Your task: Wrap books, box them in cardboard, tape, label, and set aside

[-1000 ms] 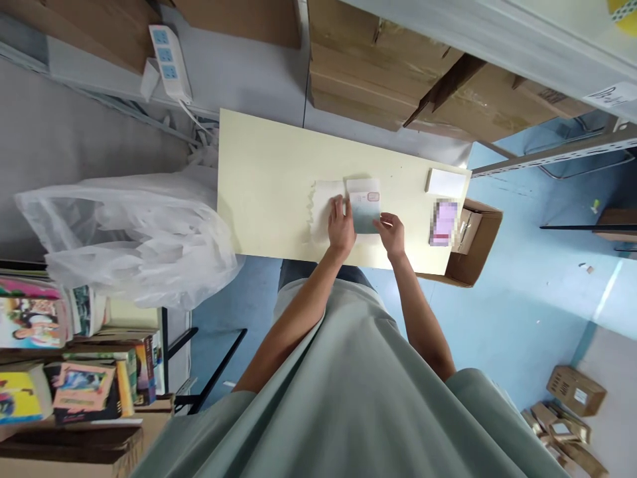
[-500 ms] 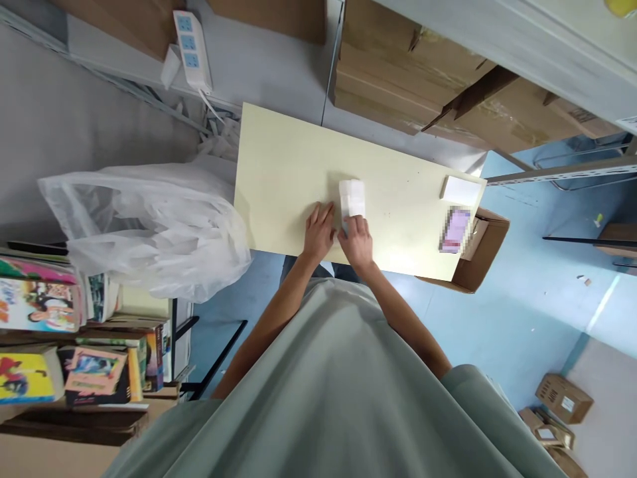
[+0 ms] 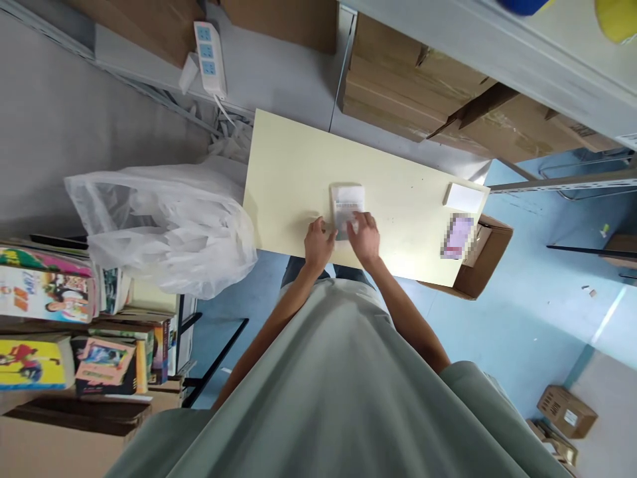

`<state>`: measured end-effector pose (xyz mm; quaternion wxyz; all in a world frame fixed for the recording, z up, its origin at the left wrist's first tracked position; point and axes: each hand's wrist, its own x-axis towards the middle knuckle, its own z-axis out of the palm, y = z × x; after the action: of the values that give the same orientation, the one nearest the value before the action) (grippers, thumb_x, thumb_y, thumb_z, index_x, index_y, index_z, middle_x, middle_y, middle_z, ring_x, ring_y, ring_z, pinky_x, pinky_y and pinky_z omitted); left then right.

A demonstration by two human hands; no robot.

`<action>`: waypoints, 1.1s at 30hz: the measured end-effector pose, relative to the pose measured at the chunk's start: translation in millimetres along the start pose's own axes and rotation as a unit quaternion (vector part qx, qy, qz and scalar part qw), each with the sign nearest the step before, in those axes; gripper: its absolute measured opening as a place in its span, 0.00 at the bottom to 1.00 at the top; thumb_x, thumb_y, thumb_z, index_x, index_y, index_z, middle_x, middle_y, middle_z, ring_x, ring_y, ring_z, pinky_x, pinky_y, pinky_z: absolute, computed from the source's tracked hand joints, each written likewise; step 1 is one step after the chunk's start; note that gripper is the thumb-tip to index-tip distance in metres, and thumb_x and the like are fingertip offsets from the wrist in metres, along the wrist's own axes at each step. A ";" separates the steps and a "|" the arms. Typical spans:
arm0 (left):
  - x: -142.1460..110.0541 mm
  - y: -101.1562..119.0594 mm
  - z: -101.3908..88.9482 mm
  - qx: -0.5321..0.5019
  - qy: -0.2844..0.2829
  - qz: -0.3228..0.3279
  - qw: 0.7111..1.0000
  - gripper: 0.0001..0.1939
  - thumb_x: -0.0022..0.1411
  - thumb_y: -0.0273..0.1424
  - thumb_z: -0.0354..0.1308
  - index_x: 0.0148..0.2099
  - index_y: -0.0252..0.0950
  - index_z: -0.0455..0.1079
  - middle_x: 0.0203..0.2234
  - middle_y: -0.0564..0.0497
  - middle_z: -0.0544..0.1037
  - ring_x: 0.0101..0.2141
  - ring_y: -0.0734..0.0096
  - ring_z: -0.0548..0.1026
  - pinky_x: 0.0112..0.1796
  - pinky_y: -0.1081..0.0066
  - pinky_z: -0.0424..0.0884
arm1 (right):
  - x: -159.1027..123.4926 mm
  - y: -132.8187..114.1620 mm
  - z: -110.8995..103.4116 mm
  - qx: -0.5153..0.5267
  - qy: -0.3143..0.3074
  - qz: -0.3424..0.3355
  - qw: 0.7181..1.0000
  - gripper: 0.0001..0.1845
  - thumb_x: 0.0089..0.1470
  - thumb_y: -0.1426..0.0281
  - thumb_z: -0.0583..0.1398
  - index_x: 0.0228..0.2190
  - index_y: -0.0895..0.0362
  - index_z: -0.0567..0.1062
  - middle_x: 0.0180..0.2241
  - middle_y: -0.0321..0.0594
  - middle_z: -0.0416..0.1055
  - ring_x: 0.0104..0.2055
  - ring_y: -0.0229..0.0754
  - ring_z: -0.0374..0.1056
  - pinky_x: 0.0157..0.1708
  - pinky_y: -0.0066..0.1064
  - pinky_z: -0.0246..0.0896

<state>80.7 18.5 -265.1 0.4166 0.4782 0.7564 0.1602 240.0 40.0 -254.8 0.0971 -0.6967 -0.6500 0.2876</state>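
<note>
A small flat white packet (image 3: 348,194), perhaps a booklet in a plastic sleeve, lies on the pale yellow table (image 3: 288,159). Its upper part is white, and a line of small print crosses the greyish part below; the print is too small to read. My right hand (image 3: 365,238) is over the packet's lower right side, fingers bent and thumb on its surface, gripping that edge. Beside the lower left corner is my left hand (image 3: 319,244), its fingers arched and apart with the tips near the packet. Whether its thumb touches the corner is hard to tell.
Toward the table's right end lie a white box (image 3: 464,197) and a blurred-out purple item (image 3: 458,237). An open cardboard box (image 3: 490,255) stands past that end. At left are a translucent plastic bag (image 3: 169,226), stacked books (image 3: 34,362) and a power strip (image 3: 211,63).
The packet looked narrow and white; now it shows wider, with a printed greyish face. My left hand's fingers have arched, and my right hand has shifted slightly right. The camera view moved a little.
</note>
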 end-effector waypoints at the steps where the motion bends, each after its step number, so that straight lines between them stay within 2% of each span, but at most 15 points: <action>1: -1.2 5.2 1.7 0.006 -0.002 -0.023 1.000 0.25 0.71 0.32 0.70 0.66 0.34 0.70 0.61 0.35 0.81 0.50 0.53 0.84 0.56 0.57 0.77 | 0.3 11.3 -5.3 0.018 0.015 0.024 0.999 0.19 0.75 0.62 0.58 0.61 0.55 0.76 0.57 0.56 0.77 0.57 0.55 0.75 0.52 0.44 0.78; 4: 0.3 18.7 5.5 0.010 -0.033 -0.083 0.996 0.22 0.71 0.37 0.71 0.61 0.34 0.72 0.56 0.38 0.84 0.52 0.52 0.84 0.56 0.59 0.75 | -1.1 36.3 -12.9 0.081 -0.002 0.100 0.992 0.22 0.71 0.60 0.62 0.61 0.56 0.76 0.53 0.54 0.80 0.48 0.52 0.80 0.50 0.45 0.78; 6: 4.9 24.9 6.4 0.013 -0.063 -0.112 0.992 0.21 0.71 0.37 0.72 0.59 0.34 0.73 0.52 0.40 0.86 0.54 0.51 0.84 0.57 0.60 0.74 | -3.1 41.8 -12.4 0.122 -0.029 0.138 0.982 0.21 0.70 0.60 0.63 0.59 0.56 0.77 0.49 0.51 0.83 0.45 0.50 0.81 0.49 0.44 0.77; 9: 14.0 29.4 3.7 0.030 -0.102 -0.136 0.985 0.19 0.70 0.35 0.72 0.57 0.34 0.75 0.51 0.39 0.87 0.57 0.50 0.83 0.57 0.61 0.73 | -5.6 37.0 -10.4 0.153 -0.037 0.170 0.973 0.17 0.70 0.62 0.62 0.56 0.55 0.79 0.47 0.48 0.85 0.44 0.49 0.81 0.49 0.42 0.77; 12: 24.4 28.0 -6.6 0.038 -0.130 -0.132 0.982 0.16 0.69 0.35 0.72 0.55 0.35 0.78 0.52 0.39 0.87 0.57 0.51 0.84 0.56 0.62 0.74 | -3.6 24.2 -9.0 0.161 -0.037 0.182 0.969 0.15 0.69 0.63 0.62 0.54 0.53 0.79 0.46 0.47 0.85 0.43 0.49 0.82 0.48 0.40 0.76; 17: 57.0 14.7 -47.1 0.054 -0.123 -0.097 0.986 0.11 0.68 0.34 0.71 0.51 0.36 0.82 0.51 0.40 0.88 0.54 0.52 0.85 0.55 0.63 0.75 | 22.6 -16.6 7.2 0.155 -0.050 0.191 0.968 0.13 0.68 0.67 0.63 0.53 0.53 0.77 0.46 0.46 0.86 0.43 0.48 0.82 0.47 0.39 0.74; 23: 130.9 -3.4 -120.8 0.064 -0.075 -0.101 0.990 0.12 0.67 0.32 0.71 0.52 0.36 0.85 0.50 0.39 0.89 0.54 0.52 0.85 0.54 0.64 0.76 | 90.3 -96.9 46.9 0.141 -0.056 0.171 0.973 0.10 0.70 0.67 0.62 0.51 0.51 0.74 0.46 0.45 0.86 0.46 0.49 0.81 0.48 0.37 0.72; 26: 160.4 -8.8 -148.9 0.064 -0.048 -0.108 0.991 0.12 0.67 0.31 0.70 0.51 0.36 0.86 0.49 0.39 0.89 0.53 0.52 0.85 0.53 0.64 0.76 | 121.4 -130.4 60.8 0.141 -0.064 0.167 0.974 0.10 0.69 0.67 0.62 0.51 0.50 0.73 0.46 0.45 0.86 0.49 0.50 0.81 0.52 0.38 0.71; 29: 171.5 -8.0 -159.4 0.061 -0.030 -0.115 0.991 0.09 0.68 0.30 0.69 0.48 0.36 0.85 0.46 0.39 0.89 0.51 0.52 0.86 0.52 0.64 0.76 | 138.5 -148.4 65.1 0.144 -0.066 0.170 0.973 0.10 0.67 0.69 0.62 0.49 0.51 0.72 0.45 0.46 0.86 0.51 0.52 0.81 0.54 0.40 0.71; 31: 167.7 -3.4 -158.0 0.059 -0.010 -0.115 0.992 0.09 0.68 0.29 0.67 0.48 0.35 0.84 0.47 0.37 0.88 0.53 0.51 0.85 0.54 0.63 0.76 | 140.8 -152.3 62.4 0.150 -0.063 0.165 0.973 0.09 0.66 0.69 0.62 0.48 0.51 0.72 0.44 0.46 0.86 0.51 0.52 0.82 0.54 0.41 0.72; 33: 156.1 3.1 -154.3 0.055 0.024 -0.107 0.992 0.12 0.68 0.28 0.65 0.52 0.33 0.82 0.51 0.33 0.86 0.57 0.49 0.83 0.58 0.60 0.75 | 136.4 -152.0 56.1 0.159 -0.060 0.159 0.972 0.09 0.64 0.70 0.63 0.46 0.51 0.72 0.42 0.45 0.86 0.48 0.51 0.82 0.53 0.41 0.73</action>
<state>-68.9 177.9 -244.8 0.3863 0.4131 0.8204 0.0842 79.9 178.5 -260.6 0.1207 -0.7480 -0.4814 0.4407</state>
